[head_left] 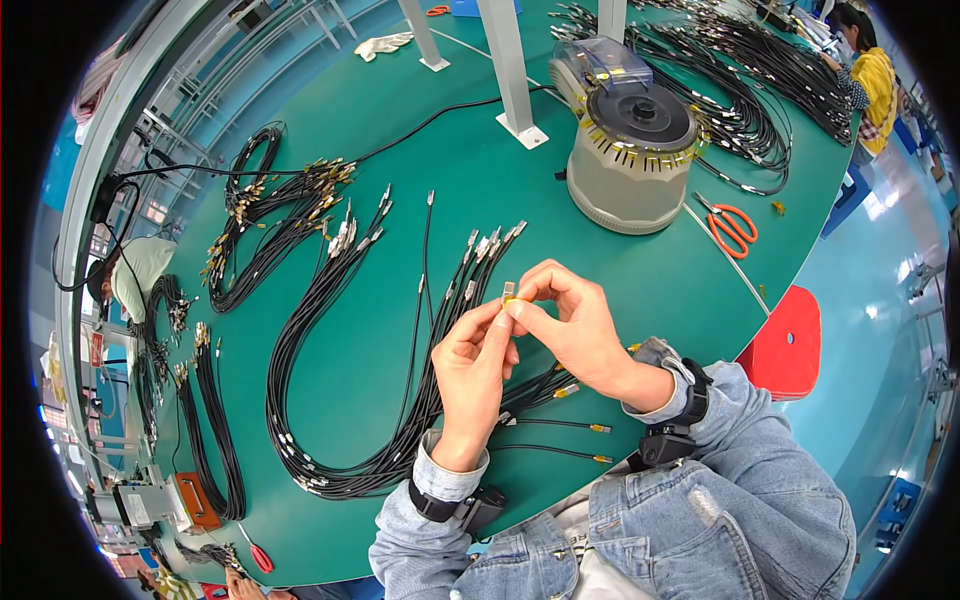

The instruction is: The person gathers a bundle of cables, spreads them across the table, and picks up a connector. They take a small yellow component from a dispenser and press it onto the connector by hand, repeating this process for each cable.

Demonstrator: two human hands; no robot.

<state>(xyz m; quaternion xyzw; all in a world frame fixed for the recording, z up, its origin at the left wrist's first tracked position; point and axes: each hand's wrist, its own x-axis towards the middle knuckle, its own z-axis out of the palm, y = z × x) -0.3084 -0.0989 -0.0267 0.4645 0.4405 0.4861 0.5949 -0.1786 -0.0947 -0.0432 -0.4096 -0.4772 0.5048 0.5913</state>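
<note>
In front of me, above the green table, both hands meet at the metal plug of a cable connector (pixel 509 289). My left hand (pixel 470 375) pinches it from below between thumb and fingers. My right hand (pixel 578 325) is closed at its side, thumb and index finger pressed by a bit of yellow tape (pixel 513 300). The cable behind the plug is hidden by my hands. Just left of them lies a long bundle of black cables (pixel 283 390), curved in a U, with silver plugs at its upper ends. Several yellow-taped cable ends (pixel 598 428) poke out below my right hand.
A round tape dispenser (pixel 628 185) with yellow strips around its rim stands beyond my hands. Orange-handled scissors (pixel 733 230) lie right of it. Grey metal posts (pixel 508 75) rise from the table (pixel 480 160). More cable bundles (pixel 265 245) lie left; a red stool (pixel 788 345) stands right.
</note>
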